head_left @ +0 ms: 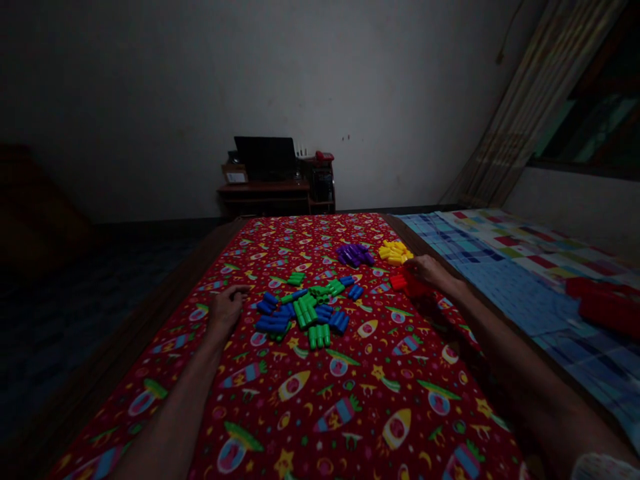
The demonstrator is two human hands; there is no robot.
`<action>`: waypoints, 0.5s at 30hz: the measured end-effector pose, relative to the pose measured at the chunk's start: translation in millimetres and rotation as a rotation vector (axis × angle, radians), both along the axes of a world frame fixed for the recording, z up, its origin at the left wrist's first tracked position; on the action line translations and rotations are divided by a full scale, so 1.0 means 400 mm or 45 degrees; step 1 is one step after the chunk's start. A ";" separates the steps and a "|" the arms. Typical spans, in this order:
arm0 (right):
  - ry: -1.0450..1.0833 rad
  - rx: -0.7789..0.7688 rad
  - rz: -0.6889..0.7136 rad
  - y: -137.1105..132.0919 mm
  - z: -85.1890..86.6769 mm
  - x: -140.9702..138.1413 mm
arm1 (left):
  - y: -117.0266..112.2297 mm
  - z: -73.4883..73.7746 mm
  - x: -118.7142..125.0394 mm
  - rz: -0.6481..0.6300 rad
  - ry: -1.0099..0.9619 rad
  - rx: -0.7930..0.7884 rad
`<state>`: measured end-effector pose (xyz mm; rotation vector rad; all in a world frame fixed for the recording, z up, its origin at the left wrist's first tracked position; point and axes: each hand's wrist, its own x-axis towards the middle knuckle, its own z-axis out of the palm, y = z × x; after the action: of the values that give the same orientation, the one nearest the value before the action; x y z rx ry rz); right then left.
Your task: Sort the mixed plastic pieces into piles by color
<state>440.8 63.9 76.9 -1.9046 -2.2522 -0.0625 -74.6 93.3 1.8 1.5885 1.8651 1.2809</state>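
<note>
Well, from here I see a red rocket-print cloth (300, 407) under both hands. My right hand (430, 272), half curled, rests on red plastic blocks (411, 283), though I cannot tell if it grips them. My left hand (226, 312), loosely curled and holding nothing, lies just left of blue and green plastic tube blocks (300, 313).

The room is dim, and the far wall (210, 87) fades to near black toward the left. The printed bedsheet (320, 400) catches the most light, with a soft shadow under the right hand (430, 272). (The picture looks grainy, too.) Wide-angle distortion bends the edges, tilting the curtain (530, 107) at upper right.
</note>
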 end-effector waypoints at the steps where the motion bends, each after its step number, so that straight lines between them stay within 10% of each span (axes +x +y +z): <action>1: -0.037 -0.014 -0.024 -0.001 0.000 -0.001 | -0.001 0.001 0.001 -0.002 0.003 -0.002; 15: 0.000 0.048 0.078 -0.003 0.000 -0.016 | 0.008 -0.011 -0.005 -0.016 -0.022 0.028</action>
<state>434.5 62.7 77.0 -1.8157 -2.2905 -0.0952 -76.7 96.3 -2.7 1.5933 1.8335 1.3102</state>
